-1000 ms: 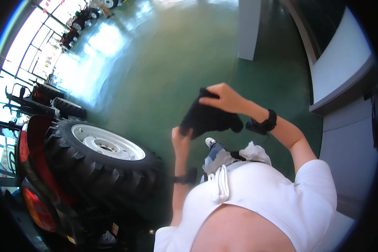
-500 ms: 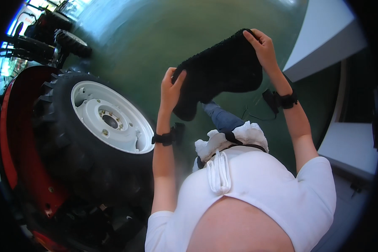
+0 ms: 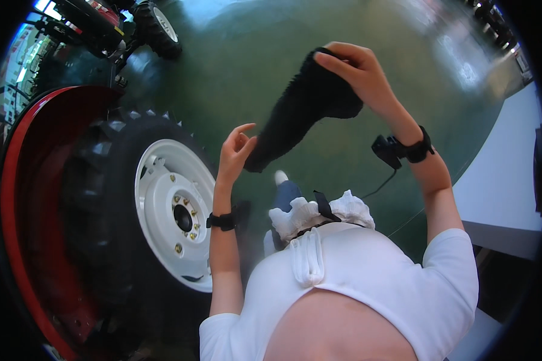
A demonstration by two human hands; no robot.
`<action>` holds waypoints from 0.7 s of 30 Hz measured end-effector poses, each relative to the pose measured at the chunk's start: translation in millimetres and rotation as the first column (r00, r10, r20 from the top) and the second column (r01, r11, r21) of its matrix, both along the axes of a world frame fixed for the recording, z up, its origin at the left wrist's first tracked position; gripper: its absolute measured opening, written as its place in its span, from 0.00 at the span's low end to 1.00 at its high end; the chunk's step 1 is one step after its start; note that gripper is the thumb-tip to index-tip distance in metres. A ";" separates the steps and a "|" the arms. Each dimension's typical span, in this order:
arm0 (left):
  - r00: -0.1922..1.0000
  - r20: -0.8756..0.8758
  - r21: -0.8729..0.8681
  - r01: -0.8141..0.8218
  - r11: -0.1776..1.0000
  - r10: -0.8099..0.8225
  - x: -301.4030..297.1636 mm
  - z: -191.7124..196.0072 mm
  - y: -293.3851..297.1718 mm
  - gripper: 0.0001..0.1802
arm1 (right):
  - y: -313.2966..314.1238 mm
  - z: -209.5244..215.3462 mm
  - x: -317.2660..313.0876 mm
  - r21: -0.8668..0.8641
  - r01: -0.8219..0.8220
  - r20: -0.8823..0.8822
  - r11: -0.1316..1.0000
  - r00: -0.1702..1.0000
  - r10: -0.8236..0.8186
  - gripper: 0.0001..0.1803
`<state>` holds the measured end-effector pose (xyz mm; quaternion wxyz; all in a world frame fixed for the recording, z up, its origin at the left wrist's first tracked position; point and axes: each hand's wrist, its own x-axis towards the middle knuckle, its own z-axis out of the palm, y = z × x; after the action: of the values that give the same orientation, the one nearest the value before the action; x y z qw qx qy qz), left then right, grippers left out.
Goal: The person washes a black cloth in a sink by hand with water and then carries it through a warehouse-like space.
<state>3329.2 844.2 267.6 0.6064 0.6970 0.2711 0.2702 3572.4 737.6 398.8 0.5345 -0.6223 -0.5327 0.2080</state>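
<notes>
Black cloth (image 3: pixel 307 99) hangs slantwise between our hands, above green floor (image 3: pixel 247 66), right of big wheel (image 3: pixel 162 207). Our right hand (image 3: pixel 370 75) pinches upper end, fingers closed. Our left hand (image 3: pixel 233 155) at lower end, fingers parted; we cannot tell if gripping. Lifting looks done; cloth not spread flat.

The green floor (image 3: pixel 235 78) shines — pale reflections (image 3: pixel 461 63) streak it.

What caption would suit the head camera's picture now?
Right hand holds a black cloth, left hand by its lower end, beside a large wheel.
</notes>
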 end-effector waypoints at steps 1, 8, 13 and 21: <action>0.996 -0.074 -0.068 0.036 0.997 -0.041 3.4 -4.0 17.6 0.23 | 29.1 -2.0 1.3 0.050 -0.111 -0.048 0.993 0.992 0.114 0.16; 0.949 0.085 -0.303 0.314 0.900 -0.302 126.3 -16.8 118.9 0.34 | 198.9 -2.6 45.2 -0.094 -0.435 0.028 0.896 0.898 0.439 0.14; 0.906 0.285 0.003 0.324 0.946 -0.311 232.6 25.6 185.9 0.29 | 282.2 45.0 84.7 -0.024 -0.362 -0.447 0.932 0.838 0.314 0.15; 0.963 -0.045 -0.066 0.263 0.963 -0.266 281.6 -23.1 351.7 0.15 | 371.4 -16.2 241.3 0.047 0.163 -0.314 0.986 0.939 -0.140 0.16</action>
<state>3610.7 1195.9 244.5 0.6501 0.7155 0.1997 0.1597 3813.7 1108.9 382.6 0.6478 -0.6015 -0.4002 0.2417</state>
